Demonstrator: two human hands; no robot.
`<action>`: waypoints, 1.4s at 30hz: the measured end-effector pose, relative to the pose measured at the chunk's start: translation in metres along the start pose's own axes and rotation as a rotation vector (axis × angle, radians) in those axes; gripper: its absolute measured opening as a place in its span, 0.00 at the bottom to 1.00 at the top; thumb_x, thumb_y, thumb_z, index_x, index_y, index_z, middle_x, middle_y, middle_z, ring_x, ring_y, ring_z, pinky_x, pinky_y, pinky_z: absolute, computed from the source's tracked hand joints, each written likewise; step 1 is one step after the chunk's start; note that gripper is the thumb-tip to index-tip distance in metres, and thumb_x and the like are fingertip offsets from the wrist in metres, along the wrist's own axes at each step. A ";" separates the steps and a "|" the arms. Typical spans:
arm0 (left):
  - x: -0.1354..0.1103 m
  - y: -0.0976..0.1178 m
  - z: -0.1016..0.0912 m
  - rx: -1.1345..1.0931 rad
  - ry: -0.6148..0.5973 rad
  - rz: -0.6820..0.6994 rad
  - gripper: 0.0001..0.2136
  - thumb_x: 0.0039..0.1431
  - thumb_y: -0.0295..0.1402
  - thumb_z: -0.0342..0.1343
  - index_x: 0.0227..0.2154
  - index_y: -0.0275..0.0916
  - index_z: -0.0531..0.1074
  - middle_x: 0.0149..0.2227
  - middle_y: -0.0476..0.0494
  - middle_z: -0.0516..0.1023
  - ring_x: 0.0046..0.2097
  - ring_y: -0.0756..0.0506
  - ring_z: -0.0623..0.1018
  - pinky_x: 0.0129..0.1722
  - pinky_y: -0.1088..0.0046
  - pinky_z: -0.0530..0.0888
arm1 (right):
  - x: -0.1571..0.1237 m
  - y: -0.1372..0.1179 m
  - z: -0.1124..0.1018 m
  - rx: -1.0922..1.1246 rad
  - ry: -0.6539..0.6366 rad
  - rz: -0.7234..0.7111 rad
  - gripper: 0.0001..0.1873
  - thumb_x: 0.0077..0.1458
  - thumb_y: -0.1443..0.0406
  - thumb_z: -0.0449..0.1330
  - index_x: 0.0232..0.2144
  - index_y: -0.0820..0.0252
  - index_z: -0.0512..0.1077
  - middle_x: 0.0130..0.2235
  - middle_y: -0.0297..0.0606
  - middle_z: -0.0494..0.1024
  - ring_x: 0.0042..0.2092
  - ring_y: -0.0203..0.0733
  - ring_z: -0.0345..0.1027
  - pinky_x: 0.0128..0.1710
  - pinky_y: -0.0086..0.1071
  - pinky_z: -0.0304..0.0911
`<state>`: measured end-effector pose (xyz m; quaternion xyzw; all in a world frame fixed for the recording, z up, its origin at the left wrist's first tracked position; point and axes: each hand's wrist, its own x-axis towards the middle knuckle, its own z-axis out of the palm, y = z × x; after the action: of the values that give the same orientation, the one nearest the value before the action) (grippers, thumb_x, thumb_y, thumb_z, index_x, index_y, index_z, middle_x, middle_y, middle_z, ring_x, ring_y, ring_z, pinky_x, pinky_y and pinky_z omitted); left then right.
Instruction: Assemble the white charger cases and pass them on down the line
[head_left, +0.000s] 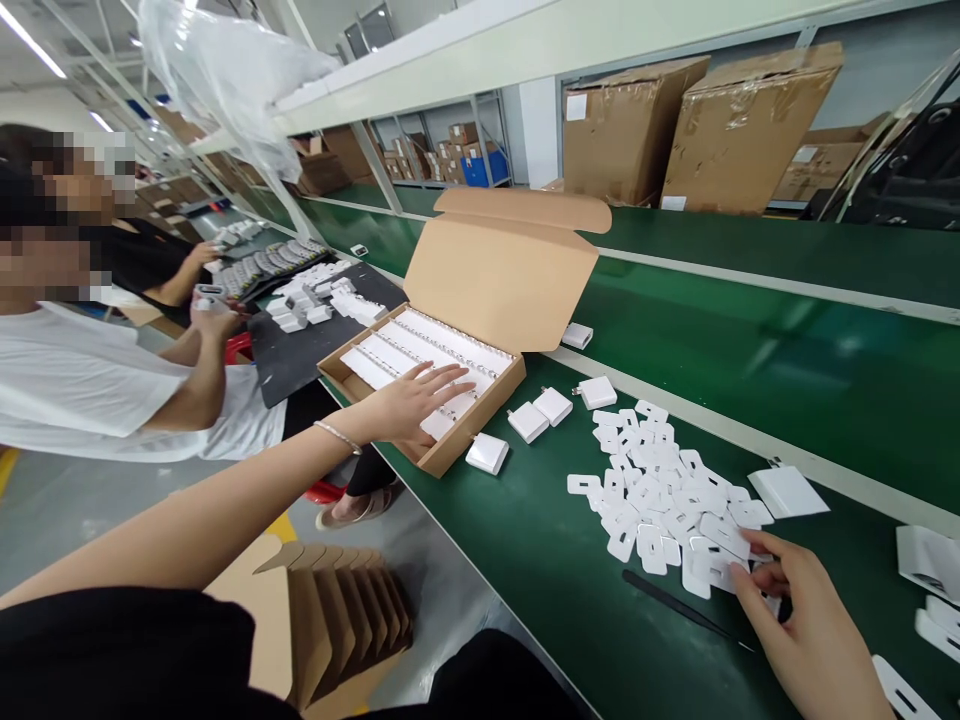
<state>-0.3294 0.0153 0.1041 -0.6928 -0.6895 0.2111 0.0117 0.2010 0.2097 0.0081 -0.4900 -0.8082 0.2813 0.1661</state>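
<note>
My left hand (420,402) lies palm down with fingers spread over the open cardboard box (480,425). Inside the box are rows of thin white pieces (442,345) standing close together. My right hand (806,610) is at the near right edge of a heap of flat white slotted cards (660,490). Its thumb and forefinger pinch one white card (724,535). Black tweezers (682,607) lie on the green bench just left of that hand. Several small white blocks with plug-like tabs, one of them a near block (487,454), stand between box and heap.
A larger white block (789,491) sits right of the heap. At the left, co-workers sit by a black mat (281,350) bearing white parts. Folded cardboard boxes (345,610) are stacked below the bench. Large cartons (750,130) stand behind, under an overhead shelf (480,60).
</note>
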 end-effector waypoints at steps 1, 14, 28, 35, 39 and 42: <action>0.002 0.002 0.001 -0.004 -0.007 0.025 0.57 0.53 0.44 0.73 0.77 0.43 0.41 0.79 0.32 0.44 0.79 0.32 0.48 0.76 0.51 0.41 | 0.000 -0.001 0.000 -0.002 0.000 -0.005 0.34 0.62 0.39 0.56 0.55 0.57 0.73 0.44 0.47 0.76 0.38 0.50 0.76 0.26 0.35 0.71; 0.011 0.006 0.001 -0.056 -0.021 0.072 0.56 0.50 0.38 0.72 0.76 0.38 0.44 0.78 0.29 0.49 0.77 0.32 0.56 0.74 0.53 0.51 | 0.001 -0.003 0.001 0.008 0.004 0.032 0.36 0.60 0.37 0.55 0.54 0.57 0.73 0.42 0.46 0.76 0.38 0.51 0.75 0.26 0.36 0.70; 0.012 0.005 0.015 0.000 0.075 0.092 0.56 0.55 0.45 0.69 0.78 0.37 0.39 0.78 0.31 0.50 0.78 0.34 0.53 0.76 0.53 0.43 | 0.009 0.009 0.003 -0.006 0.005 0.025 0.36 0.59 0.37 0.56 0.54 0.57 0.74 0.42 0.46 0.76 0.38 0.52 0.75 0.28 0.37 0.71; -0.018 -0.037 0.025 0.107 0.146 -0.081 0.54 0.58 0.52 0.67 0.78 0.37 0.44 0.79 0.28 0.46 0.79 0.30 0.49 0.76 0.51 0.41 | 0.012 0.009 0.003 -0.010 0.001 0.013 0.36 0.59 0.37 0.55 0.53 0.57 0.74 0.41 0.46 0.76 0.37 0.51 0.75 0.28 0.38 0.70; -0.030 -0.078 0.034 0.114 0.037 -0.218 0.56 0.55 0.46 0.71 0.78 0.38 0.43 0.78 0.27 0.47 0.79 0.30 0.50 0.75 0.51 0.43 | 0.012 0.009 0.003 -0.007 -0.009 0.035 0.37 0.58 0.37 0.54 0.54 0.57 0.74 0.42 0.45 0.76 0.37 0.50 0.74 0.28 0.38 0.70; -0.025 -0.096 0.039 0.076 -0.056 -0.249 0.56 0.54 0.43 0.71 0.78 0.38 0.42 0.77 0.25 0.52 0.77 0.30 0.57 0.74 0.52 0.51 | 0.011 0.005 0.001 -0.005 -0.005 0.048 0.37 0.57 0.37 0.54 0.53 0.56 0.74 0.41 0.45 0.76 0.37 0.51 0.74 0.29 0.39 0.70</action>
<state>-0.4317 -0.0143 0.1050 -0.5945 -0.7619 0.2532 0.0447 0.1992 0.2207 0.0037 -0.5090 -0.7974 0.2842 0.1560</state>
